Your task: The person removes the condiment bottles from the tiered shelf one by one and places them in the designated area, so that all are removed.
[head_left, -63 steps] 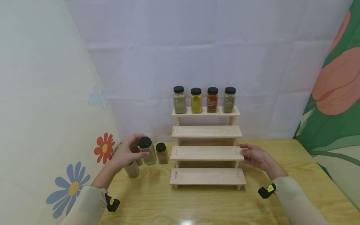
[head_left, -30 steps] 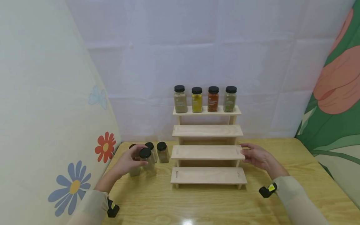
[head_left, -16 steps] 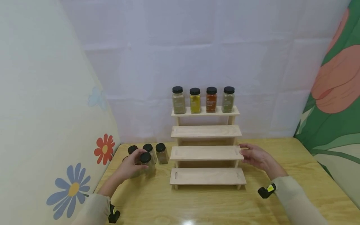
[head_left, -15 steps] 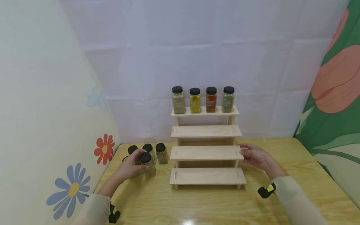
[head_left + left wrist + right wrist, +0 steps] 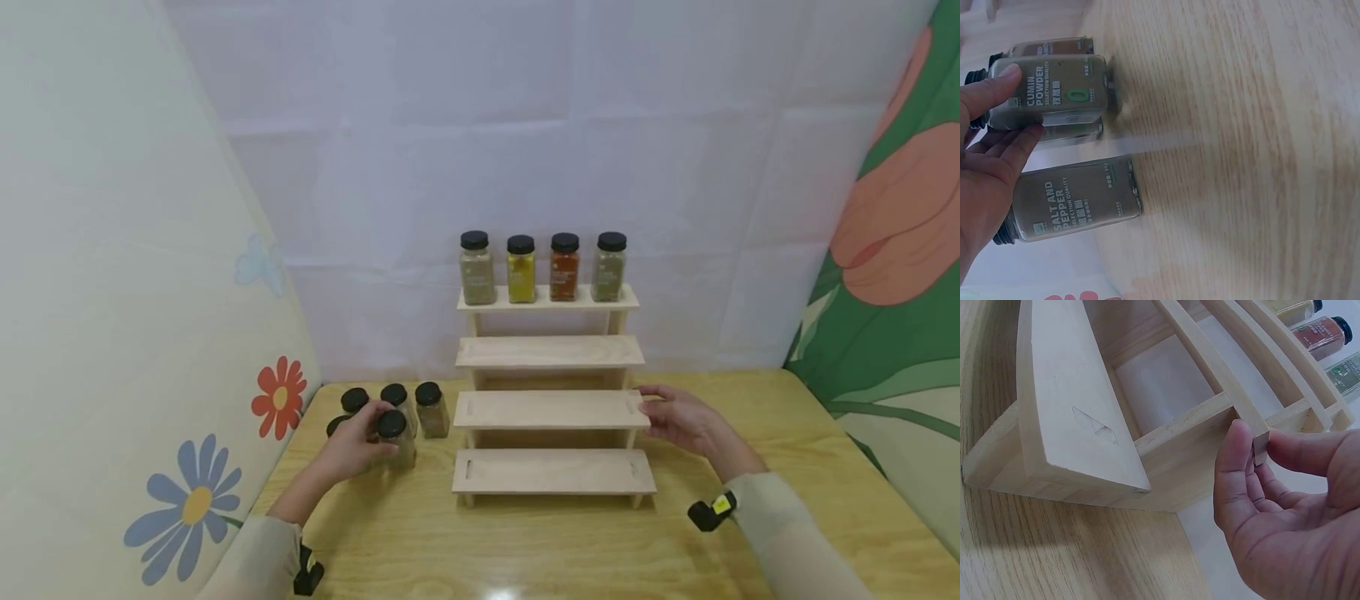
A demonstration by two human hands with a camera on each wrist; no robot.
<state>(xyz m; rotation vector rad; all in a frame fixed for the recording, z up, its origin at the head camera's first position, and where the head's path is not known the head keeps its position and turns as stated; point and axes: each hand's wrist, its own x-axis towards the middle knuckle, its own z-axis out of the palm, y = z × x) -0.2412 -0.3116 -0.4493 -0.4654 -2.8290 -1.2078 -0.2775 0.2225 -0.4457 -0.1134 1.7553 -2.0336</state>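
Observation:
My left hand (image 5: 358,446) grips a black-capped spice jar (image 5: 399,450) among the jars left of the rack. In the left wrist view its label reads cumin powder (image 5: 1063,90), with thumb and fingers around its upper part and its base close to the tabletop. A salt and pepper jar (image 5: 1079,199) stands beside that hand. On the other side, my right hand (image 5: 686,421) pinches the right end of a step of the wooden tiered rack (image 5: 551,408). Thumb and fingers lie on both faces of that board end (image 5: 1261,447) in the right wrist view.
Behind the held jar stand more black-capped jars, including a brown one (image 5: 432,412) nearest the rack. On the rack's top step are a beige jar (image 5: 477,279), a yellow jar (image 5: 521,275), a red jar (image 5: 564,275) and a green jar (image 5: 608,275). A white cloth (image 5: 375,208) hangs behind.
My left hand has brought the cumin jar down and toward me, in front of the other jars, which now show more behind it. The right hand has kept its hold on the rack.

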